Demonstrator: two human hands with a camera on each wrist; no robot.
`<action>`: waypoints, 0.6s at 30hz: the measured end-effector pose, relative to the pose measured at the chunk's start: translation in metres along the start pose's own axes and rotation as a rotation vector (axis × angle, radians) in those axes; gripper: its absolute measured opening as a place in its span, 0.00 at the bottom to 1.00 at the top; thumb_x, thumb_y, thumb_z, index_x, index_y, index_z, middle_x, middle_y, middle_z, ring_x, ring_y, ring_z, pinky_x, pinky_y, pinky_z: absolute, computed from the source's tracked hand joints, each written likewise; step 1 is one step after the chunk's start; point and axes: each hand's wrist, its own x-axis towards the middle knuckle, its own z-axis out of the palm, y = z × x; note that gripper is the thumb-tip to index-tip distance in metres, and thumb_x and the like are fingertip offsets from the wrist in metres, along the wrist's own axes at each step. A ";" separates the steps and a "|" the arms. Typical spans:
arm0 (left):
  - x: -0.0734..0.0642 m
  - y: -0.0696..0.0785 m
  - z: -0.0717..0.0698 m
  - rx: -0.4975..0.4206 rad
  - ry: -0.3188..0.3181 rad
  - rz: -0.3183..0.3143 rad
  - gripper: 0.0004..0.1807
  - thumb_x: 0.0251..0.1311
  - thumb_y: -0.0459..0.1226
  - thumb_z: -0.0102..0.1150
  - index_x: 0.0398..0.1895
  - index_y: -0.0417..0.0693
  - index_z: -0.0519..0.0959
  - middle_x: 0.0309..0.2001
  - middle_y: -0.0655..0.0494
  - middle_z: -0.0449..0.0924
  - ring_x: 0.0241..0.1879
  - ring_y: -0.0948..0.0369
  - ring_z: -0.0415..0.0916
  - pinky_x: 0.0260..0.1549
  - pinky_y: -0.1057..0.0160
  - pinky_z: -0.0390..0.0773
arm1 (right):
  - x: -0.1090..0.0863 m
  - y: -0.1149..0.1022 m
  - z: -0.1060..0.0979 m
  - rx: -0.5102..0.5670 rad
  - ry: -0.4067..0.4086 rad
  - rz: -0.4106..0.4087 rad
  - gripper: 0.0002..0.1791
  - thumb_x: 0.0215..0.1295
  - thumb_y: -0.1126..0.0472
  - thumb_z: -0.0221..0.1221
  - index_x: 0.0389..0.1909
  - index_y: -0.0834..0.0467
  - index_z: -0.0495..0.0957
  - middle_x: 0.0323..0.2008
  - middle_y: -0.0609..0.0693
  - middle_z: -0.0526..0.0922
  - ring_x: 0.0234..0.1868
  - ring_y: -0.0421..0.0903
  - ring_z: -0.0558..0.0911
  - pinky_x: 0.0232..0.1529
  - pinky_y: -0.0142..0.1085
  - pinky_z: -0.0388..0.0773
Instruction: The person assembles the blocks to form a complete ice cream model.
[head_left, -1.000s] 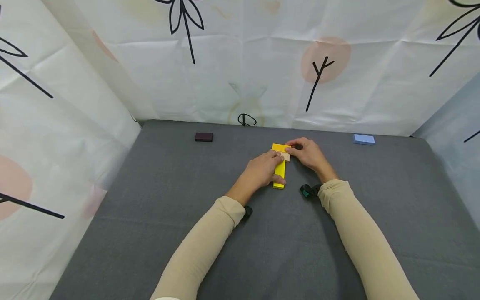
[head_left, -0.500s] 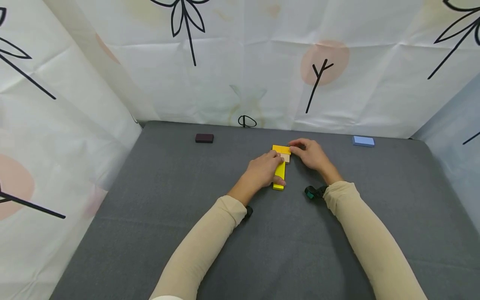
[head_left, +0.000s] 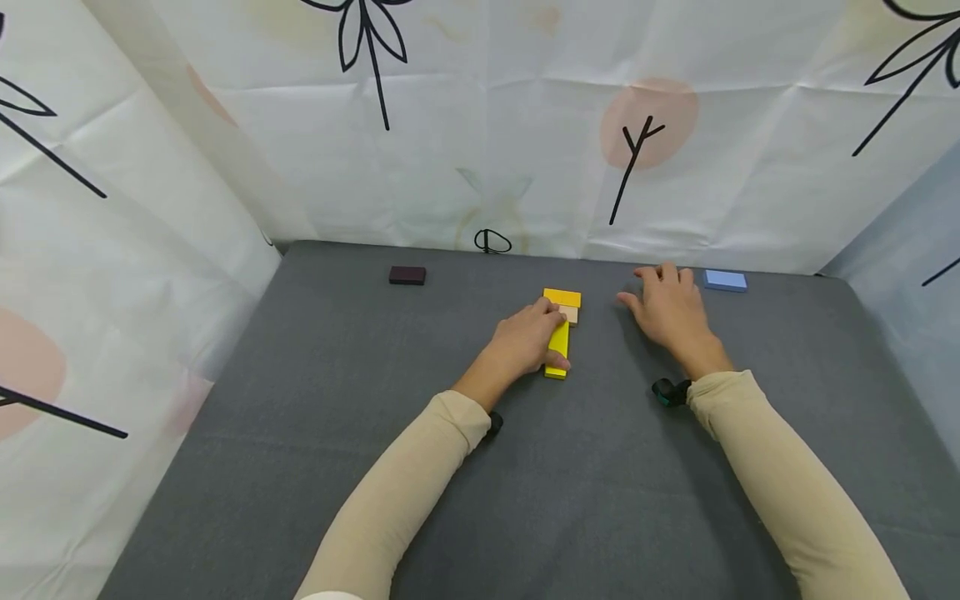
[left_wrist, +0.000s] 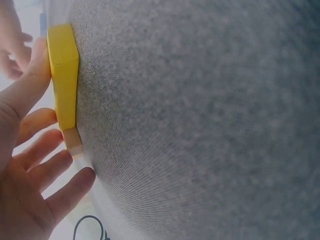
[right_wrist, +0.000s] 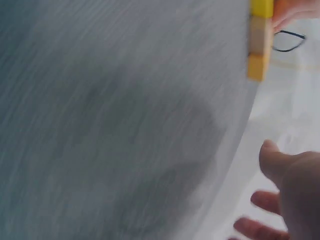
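Observation:
A long yellow block (head_left: pixel 560 337) lies on the table with a beige block (head_left: pixel 572 315) against its far end. Beyond that, a yellow-orange block (head_left: pixel 562 297) lies crosswise. My left hand (head_left: pixel 521 340) rests on the long yellow block. In the left wrist view its thumb touches the near part of the yellow block (left_wrist: pixel 65 90), while fairly straight fingers reach towards the beige block (left_wrist: pixel 72 139). My right hand (head_left: pixel 671 312) holds nothing, its fingers spread above the table, just left of a light blue block (head_left: pixel 725 281).
A dark brown block (head_left: pixel 407 275) lies at the back left of the grey table (head_left: pixel 337 358). A white printed cloth (head_left: pixel 540 192) hangs behind the table's far edge, and another stretch of it stands at the left.
My right hand has let go of the yellow-orange block and moved right, near the light blue block. My left hand has stayed on the long yellow block.

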 end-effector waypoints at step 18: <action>0.001 -0.006 0.005 -0.140 0.088 0.024 0.39 0.54 0.55 0.74 0.68 0.56 0.70 0.79 0.58 0.50 0.67 0.60 0.70 0.52 0.54 0.82 | 0.001 0.070 -0.012 -0.059 -0.222 0.173 0.59 0.69 0.20 0.33 0.82 0.58 0.26 0.79 0.72 0.23 0.77 0.79 0.27 0.67 0.81 0.27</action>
